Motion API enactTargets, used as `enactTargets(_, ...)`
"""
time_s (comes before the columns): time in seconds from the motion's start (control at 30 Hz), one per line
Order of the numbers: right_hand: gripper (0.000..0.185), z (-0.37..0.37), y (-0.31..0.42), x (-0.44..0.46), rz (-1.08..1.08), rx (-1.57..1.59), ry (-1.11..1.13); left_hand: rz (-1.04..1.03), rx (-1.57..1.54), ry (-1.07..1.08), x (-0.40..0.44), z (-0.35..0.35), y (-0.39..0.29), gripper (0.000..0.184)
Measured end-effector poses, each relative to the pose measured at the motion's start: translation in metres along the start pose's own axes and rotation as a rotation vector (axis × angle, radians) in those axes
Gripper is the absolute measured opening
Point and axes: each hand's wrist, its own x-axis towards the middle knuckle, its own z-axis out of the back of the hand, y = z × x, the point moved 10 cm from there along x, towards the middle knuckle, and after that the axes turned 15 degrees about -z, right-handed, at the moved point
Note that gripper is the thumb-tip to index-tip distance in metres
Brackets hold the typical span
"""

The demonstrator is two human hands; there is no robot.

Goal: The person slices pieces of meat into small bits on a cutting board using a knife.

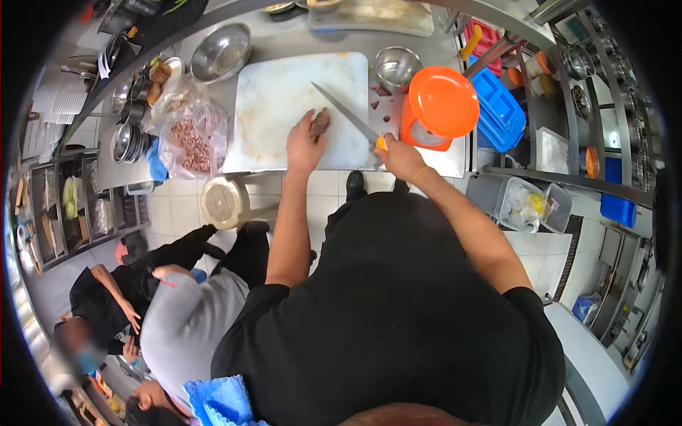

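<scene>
Over here, the left hand (305,149) has its fingers closed on a dark brown piece (320,125) on the white board (270,99), seemingly to steady it clear of the blade. The right hand's (405,160) fingers wrap the knife's (346,114) orange handle, its tip angled away from the body. Chopped meat (190,145) sits bagged on the steel bench (284,39); two people (186,316) are nearby.

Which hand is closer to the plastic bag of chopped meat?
Left. The left hand holds a brown piece over the cutting board, right of the bag; the right hand, gripping the knife, is farther away, past the board's right edge.
</scene>
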Motion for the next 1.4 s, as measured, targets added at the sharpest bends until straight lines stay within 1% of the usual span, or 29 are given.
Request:
enactTargets(0.07,0.047,-0.002,-0.004,-0.002,-0.008,-0.006,-0.012,-0.039,0.041,0.029,0.002,-0.013,-0.021,0.063)
enactTargets(0.17,0.046,0.003,-0.004,-0.009,-0.016,0.005,-0.007,-0.056,-0.183,0.051,0.002,-0.024,-0.011,0.054)
enactTargets(0.27,0.046,0.006,-0.009,-0.012,0.029,0.017,-0.085,0.087,-0.203,-0.194,0.001,-0.001,0.024,0.047)
enactTargets(0.37,0.043,0.017,-0.010,-0.016,-0.049,-0.025,-0.061,0.105,-0.014,-0.213,0.011,0.032,0.036,0.046)
enactTargets(0.4,0.041,0.021,-0.009,-0.018,-0.042,-0.017,-0.069,0.027,0.069,-0.135,0.018,0.031,0.032,0.044)
enactTargets(0.5,0.039,0.026,-0.008,-0.021,-0.064,-0.046,-0.050,-0.115,0.180,0.029,0.022,0.012,0.014,0.041)
enactTargets(0.6,0.039,0.021,-0.010,-0.023,-0.032,-0.033,-0.074,-0.038,0.241,0.049,0.021,0.004,0.013,0.041)
enactTargets(0.7,0.038,0.020,-0.012,-0.031,-0.050,-0.070,-0.036,-0.101,0.216,0.123,0.027,-0.007,0.015,0.042)
enactTargets(0.8,0.037,0.025,-0.014,-0.046,-0.032,-0.107,-0.035,-0.330,0.286,0.125,0.030,-0.001,-0.007,0.043)
enactTargets(1.0,0.031,0.035,-0.017,-0.065,-0.046,-0.115,-0.053,-0.065,0.150,-0.163,0.019,0.019,-0.010,0.035)
enactTargets(1.1,0.032,0.043,-0.011,-0.070,0.010,-0.087,-0.145,-0.040,0.156,-0.235,0.012,0.005,-0.009,0.029)
enactTargets(1.2,0.029,0.045,-0.008,-0.073,0.008,-0.100,-0.127,-0.094,0.241,-0.301,0.015,-0.007,-0.009,0.026)
enactTargets(1.3,0.026,0.041,-0.011,-0.078,-0.003,-0.107,-0.089,-0.148,0.312,-0.314,0.021,-0.022,-0.010,0.020)
enactTargets(1.4,0.021,0.047,-0.009,-0.084,-0.019,-0.111,-0.043,-0.103,0.267,-0.271,0.023,-0.027,-0.007,0.021)
